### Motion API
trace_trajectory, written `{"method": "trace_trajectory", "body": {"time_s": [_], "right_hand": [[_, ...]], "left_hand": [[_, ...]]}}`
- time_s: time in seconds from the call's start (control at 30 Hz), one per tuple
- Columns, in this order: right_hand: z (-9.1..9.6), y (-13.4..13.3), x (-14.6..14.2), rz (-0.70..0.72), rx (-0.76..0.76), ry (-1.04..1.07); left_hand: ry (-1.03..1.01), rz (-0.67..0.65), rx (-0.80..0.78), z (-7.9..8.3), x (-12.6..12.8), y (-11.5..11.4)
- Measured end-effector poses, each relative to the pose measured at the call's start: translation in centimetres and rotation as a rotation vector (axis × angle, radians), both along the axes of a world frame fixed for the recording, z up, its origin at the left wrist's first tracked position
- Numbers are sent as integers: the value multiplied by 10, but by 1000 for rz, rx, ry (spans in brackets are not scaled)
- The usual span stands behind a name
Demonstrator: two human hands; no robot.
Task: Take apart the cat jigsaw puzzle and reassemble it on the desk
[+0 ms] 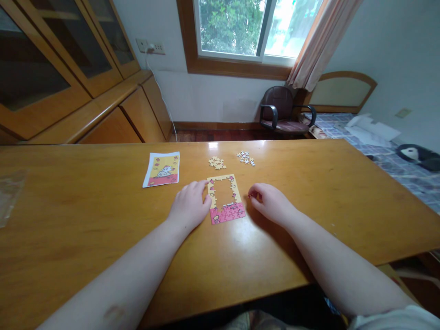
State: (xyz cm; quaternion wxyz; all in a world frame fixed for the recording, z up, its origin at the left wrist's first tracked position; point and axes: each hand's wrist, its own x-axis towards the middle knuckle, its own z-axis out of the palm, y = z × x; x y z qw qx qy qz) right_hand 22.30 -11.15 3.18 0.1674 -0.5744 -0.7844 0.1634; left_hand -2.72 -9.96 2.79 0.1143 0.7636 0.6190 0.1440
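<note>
A partly assembled jigsaw puzzle (228, 213) lies flat on the table, its yellow and pink frame joined around an open middle where the wood shows. My left hand (190, 201) rests at the puzzle's left edge, fingers stretched out and touching it near the upper left corner. Just off the right edge, my right hand (268, 199) is closed in a pinch; a tiny reddish bit shows at the fingertips, too small to name. Beyond the puzzle are a pile of yellowish loose pieces (217, 162) and a pile of whitish pieces (245, 158).
A reference picture (163, 169) of a white animal on yellow and pink lies left of the puzzle. Clear plastic (10, 195) sits at the table's far left. Behind the wooden table (103, 206) stand a chair (282, 110), a bed (395, 160) and wooden cabinets (113, 119).
</note>
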Motion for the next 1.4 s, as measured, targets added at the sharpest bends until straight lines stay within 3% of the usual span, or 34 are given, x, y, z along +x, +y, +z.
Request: {"method": "trace_trajectory", "body": {"time_s": [0.1, 0.27, 0.37, 0.47, 0.6, 0.8, 1.03, 1.4], "right_hand": [[0, -3, -6, 118, -16, 134], [-8, -5, -19, 231, -141, 239], [-16, -3, -26, 253, -99, 212], [-20, 0, -27, 311, 59, 175], [-15, -2, -21, 400, 176, 108], [-4, -10, -18, 512, 131, -45], [-3, -12, -24, 580, 90, -84], [-3, -15, -29, 594, 60, -142]], "left_hand": [[65, -30, 83, -3, -1, 0], [35, -157, 38, -8, 0, -1], [16, -198, 40, -10, 1, -1], [0, -214, 44, -12, 0, 1], [-7, -217, 48, -13, -1, 2], [-9, -227, 47, -13, -1, 2], [-4, -229, 52, -14, 0, 2], [-2, -216, 58, -15, 0, 2]]}}
